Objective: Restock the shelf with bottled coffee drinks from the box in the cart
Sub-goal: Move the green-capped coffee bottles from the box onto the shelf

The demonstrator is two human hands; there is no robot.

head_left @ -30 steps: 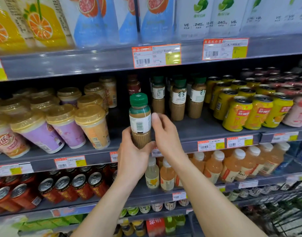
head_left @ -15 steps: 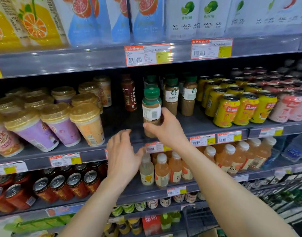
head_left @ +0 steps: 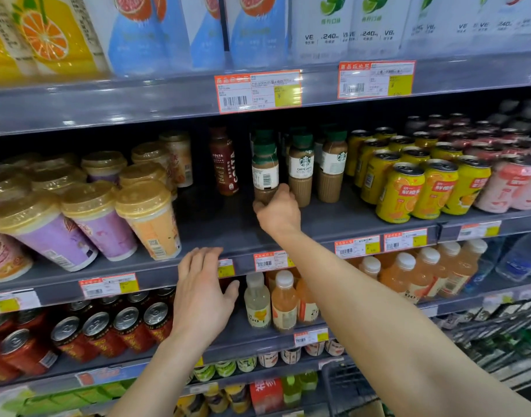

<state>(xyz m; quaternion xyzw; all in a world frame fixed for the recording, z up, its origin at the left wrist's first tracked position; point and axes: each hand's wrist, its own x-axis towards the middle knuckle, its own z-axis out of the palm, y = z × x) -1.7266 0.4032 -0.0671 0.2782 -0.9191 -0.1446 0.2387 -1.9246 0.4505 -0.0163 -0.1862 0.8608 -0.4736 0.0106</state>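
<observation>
My right hand (head_left: pixel 277 212) grips the base of a green-capped bottled coffee drink (head_left: pixel 265 173), barcode facing me, standing on the grey middle shelf (head_left: pixel 228 224). It stands left of more green-capped coffee bottles (head_left: pixel 301 170), which stand further back. A dark brown Costa bottle (head_left: pixel 225 162) stands to its left. My left hand (head_left: pixel 202 291) hovers with fingers spread and relaxed in front of the shelf's front edge, holding nothing. The cart shows only as a dark wire frame (head_left: pixel 342 389) at the bottom.
Lidded cups (head_left: pixel 148 218) fill the shelf's left side, yellow cans (head_left: pixel 399 191) and pink cans (head_left: pixel 505 188) its right. Cartons stand on the shelf above. Below are orange juice bottles (head_left: pixel 284 299) and red cans (head_left: pixel 101 335). Bare shelf lies between cups and coffee bottles.
My right hand has carried the coffee bottle deeper onto the shelf, toward the other bottles. My left hand let go of it and dropped to the shelf edge.
</observation>
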